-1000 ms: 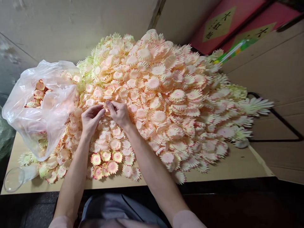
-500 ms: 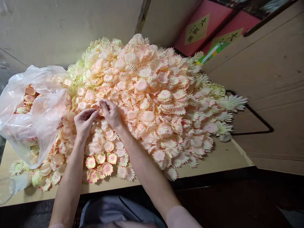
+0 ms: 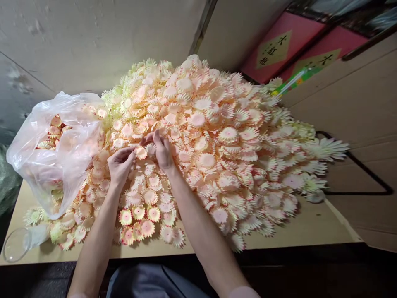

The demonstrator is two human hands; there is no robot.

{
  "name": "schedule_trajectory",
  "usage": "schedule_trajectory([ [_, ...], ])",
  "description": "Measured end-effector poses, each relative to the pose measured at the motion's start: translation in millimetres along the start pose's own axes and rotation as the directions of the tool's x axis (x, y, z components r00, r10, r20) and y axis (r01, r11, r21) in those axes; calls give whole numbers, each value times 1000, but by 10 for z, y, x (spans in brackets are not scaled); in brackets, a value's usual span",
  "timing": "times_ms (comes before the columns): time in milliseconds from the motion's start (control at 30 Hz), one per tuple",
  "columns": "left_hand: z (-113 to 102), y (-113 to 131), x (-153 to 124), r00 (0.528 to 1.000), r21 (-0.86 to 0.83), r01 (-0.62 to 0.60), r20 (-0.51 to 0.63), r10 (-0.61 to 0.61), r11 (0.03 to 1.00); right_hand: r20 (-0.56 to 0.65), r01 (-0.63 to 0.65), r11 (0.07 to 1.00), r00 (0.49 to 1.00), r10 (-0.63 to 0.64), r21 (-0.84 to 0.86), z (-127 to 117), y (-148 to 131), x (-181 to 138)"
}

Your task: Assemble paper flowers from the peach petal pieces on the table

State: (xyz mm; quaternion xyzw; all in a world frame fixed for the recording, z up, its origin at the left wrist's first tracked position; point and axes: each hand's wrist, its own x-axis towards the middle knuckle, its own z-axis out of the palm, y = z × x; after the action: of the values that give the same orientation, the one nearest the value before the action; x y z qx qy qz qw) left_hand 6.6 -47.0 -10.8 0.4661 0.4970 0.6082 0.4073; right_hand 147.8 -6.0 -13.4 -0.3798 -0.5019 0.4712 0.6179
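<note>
A large heap of artificial flower petal pieces (image 3: pixel 206 159), pale pink and cream with fringed, red-tipped edges, covers the table. Low over the heap's left-centre, my left hand (image 3: pixel 120 166) is closed in a pinch. At its fingertips a single petal piece (image 3: pixel 142 153) shows its pinkish centre. Just to the right, my right hand (image 3: pixel 163 154) has its thumb and index finger apart, and I see nothing between them. Brighter petal pieces with strong red tips (image 3: pixel 147 227) lie together near the front edge, between my forearms.
On the left, a translucent plastic bag (image 3: pixel 72 155) holds more petal pieces. A clear cup (image 3: pixel 18 245) lies at the table's front left corner. Cardboard (image 3: pixel 350 120) stands at the right with a black metal bar (image 3: pixel 370 174) against it. Red boxes (image 3: pixel 282 47) are behind.
My hands have moved apart slightly, and the petal piece now shows between them. My right thumb and index finger have spread. The whole view has shifted, so the scene sits further right and lower.
</note>
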Motion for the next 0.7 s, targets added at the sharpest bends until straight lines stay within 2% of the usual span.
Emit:
schedule_trajectory([
  [67, -1, -14, 16, 999, -19, -12, -47, 12, 1000, 177, 19, 999, 984, -26, 40, -2, -52, -33],
  [100, -1, -16, 22, 999, -20, -21, -50, 20, 1000, 228, 25, 999, 973, -33, 37, 2, -66, -51],
  [167, 0, -9, 25, 999, -9, -39, -25, 39, 999, 242, 24, 1000, 970, -25, 7, 14, -66, -77],
  [467, -16, 19, -10, 993, 109, -20, 119, 7, 994, 133, 46, 988, 991, -25, -150, 30, 46, -84],
  [567, -19, -7, -15, 993, 74, -13, 120, 4, 997, 9, 22, 987, 1000, -21, -157, 48, 94, -71],
  [700, -4, -12, -26, 993, 36, -30, 111, 26, 999, -175, -4, 988, 984, -24, -157, 56, 170, -37],
])
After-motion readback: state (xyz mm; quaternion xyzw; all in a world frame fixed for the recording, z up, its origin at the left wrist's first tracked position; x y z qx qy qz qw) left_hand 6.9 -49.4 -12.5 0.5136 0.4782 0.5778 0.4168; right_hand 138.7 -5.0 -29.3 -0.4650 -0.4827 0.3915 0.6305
